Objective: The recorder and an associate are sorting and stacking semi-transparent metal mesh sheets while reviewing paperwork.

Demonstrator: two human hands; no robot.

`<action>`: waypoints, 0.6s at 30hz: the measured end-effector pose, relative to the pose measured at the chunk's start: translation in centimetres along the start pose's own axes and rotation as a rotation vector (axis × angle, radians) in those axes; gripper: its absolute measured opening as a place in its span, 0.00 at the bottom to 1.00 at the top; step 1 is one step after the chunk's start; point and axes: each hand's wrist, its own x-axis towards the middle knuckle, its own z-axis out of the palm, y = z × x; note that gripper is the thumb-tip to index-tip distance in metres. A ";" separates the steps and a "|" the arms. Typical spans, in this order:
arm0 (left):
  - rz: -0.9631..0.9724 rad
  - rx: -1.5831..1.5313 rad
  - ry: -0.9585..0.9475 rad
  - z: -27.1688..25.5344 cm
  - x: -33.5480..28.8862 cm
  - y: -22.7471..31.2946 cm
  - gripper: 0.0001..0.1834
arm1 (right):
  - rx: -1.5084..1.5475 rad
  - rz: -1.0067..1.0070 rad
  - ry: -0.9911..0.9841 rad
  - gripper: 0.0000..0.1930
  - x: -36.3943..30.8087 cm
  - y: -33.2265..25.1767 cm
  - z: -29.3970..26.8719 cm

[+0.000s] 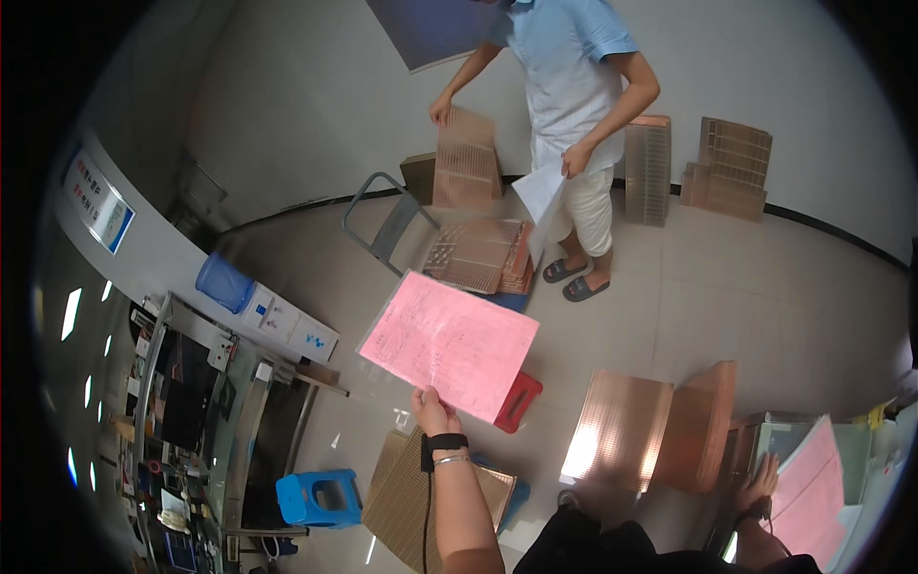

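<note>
My left hand (435,411) is closed on the near edge of a pink printed sheet (449,344), held out in front of me; it looks to be in a clear sleeve. On the right, my right hand (758,486) has its fingers stretched out beside another pink sheet (811,493), seemingly touching its left edge. That second sheet leans over a greenish box-like surface (775,440). Beneath my left forearm lies a stack of brownish panels (392,488). Copper-coloured perforated panels (617,430) stand on the floor between my two hands.
A co-worker (574,96) ahead holds a panel (466,158) and white paper (542,196). A grey chair (392,230) bears stacked copper panels (478,253). Stools, one blue (320,497) and one red (519,400), stand nearby. A water dispenser (287,320) and cluttered desk are left.
</note>
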 end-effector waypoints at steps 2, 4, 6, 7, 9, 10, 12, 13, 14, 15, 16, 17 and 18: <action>-0.013 -0.031 -0.007 1.1 0.5 -0.3 0.10 | 0.005 -0.003 -0.014 0.32 0.0 -0.2 -0.3; -0.038 -0.057 0.014 2.3 1.2 -0.4 0.11 | 0.009 0.002 -0.020 0.32 0.2 -0.5 -0.5; -0.042 -0.061 0.019 3.2 2.1 -0.7 0.11 | 0.015 0.000 -0.027 0.32 0.0 -1.0 -0.7; -0.050 -0.064 0.026 3.4 2.5 -0.9 0.11 | 0.020 0.011 -0.032 0.32 -0.3 -1.0 -0.9; -0.033 -0.075 0.056 4.7 2.8 -1.5 0.10 | 0.041 -0.015 -0.019 0.32 0.2 -0.5 -0.4; -0.021 -0.075 0.050 5.4 2.9 -1.8 0.10 | 0.024 -0.009 -0.015 0.32 -0.2 0.4 0.5; -0.022 -0.072 0.050 5.7 3.4 -2.1 0.09 | -0.005 -0.002 -0.018 0.32 -0.8 0.9 0.5; 0.000 -0.050 0.039 5.8 3.7 -2.2 0.09 | -0.006 -0.015 -0.017 0.32 -0.4 0.8 0.8; 0.012 -0.021 0.020 6.1 3.7 -2.4 0.08 | -0.015 -0.001 -0.028 0.32 -0.5 0.6 0.9; 0.001 -0.020 0.022 6.3 3.7 -2.5 0.08 | -0.024 0.014 -0.040 0.32 -0.6 0.4 0.9; 0.001 -0.038 0.018 6.4 3.8 -2.5 0.08 | -0.026 0.005 -0.025 0.31 -0.5 0.2 0.8; 0.005 -0.057 0.014 6.5 3.8 -2.4 0.09 | -0.031 0.007 -0.028 0.31 -0.4 0.0 0.6; 0.002 -0.052 0.009 6.5 3.9 -2.5 0.09 | -0.018 0.009 -0.031 0.31 -0.3 -0.2 0.4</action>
